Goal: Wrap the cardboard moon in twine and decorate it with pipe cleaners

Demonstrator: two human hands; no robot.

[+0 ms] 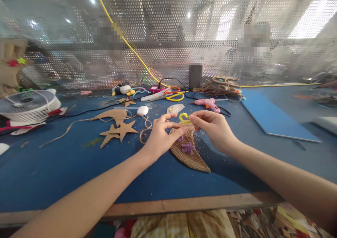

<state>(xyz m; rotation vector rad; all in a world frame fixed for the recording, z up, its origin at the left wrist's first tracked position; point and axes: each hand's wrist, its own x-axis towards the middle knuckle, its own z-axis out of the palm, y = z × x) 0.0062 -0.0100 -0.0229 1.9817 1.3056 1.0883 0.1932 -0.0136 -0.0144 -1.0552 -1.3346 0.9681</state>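
Note:
In my right hand (217, 127), the thumb and forefinger pinch a fuzzy yellow pipe cleaner (183, 117) bent into a loop. My left hand (165, 130) is close beside it, fingers apart, over the upper left of a twine-wrapped crescent (193, 160). Whether its fingertips press on the crescent cannot be made out. Purple fuzzy flowers (187, 148) sit on the crescent, one partly hidden by my left thumb. Just beyond my hands lies a small pale piece (176, 108) with yellow bits on it.
Cardboard stars (126, 129) and a cardboard crescent (113, 115) lie left, near a white egg-shaped item (143, 110) and twine. Behind are a pink glue gun (207, 104), scissors (175, 96) and stacked twine-wrapped pieces (222, 87). A white fan (28, 106) stands left, a blue board (276, 115) right.

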